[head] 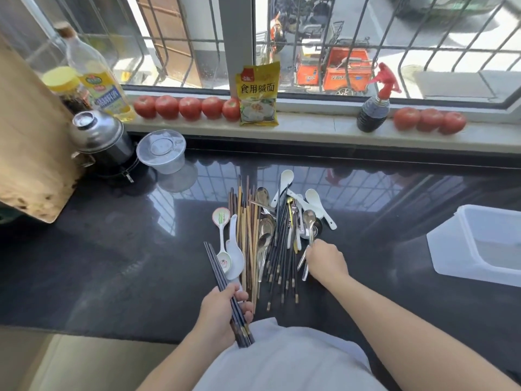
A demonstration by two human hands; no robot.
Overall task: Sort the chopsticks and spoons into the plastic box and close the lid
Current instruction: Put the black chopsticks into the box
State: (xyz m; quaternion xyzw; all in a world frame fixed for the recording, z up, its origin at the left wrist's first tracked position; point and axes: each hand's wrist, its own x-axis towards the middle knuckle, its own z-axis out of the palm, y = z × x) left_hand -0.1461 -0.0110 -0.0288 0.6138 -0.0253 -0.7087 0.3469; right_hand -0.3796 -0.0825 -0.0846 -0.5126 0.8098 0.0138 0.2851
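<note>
A mixed pile of chopsticks and spoons lies in the middle of the black counter. Wooden and dark chopsticks run lengthwise, with metal spoons and white ceramic spoons among them. My left hand grips a bundle of dark chopsticks at the near edge of the pile. My right hand pinches a metal spoon at the pile's right side. The open translucent plastic box stands at the far right, partly cut off by the frame.
A steel pot and a clear lidded tub stand at the back left beside a wooden board. Oil bottle, tomatoes, a yellow packet and a spray bottle line the windowsill.
</note>
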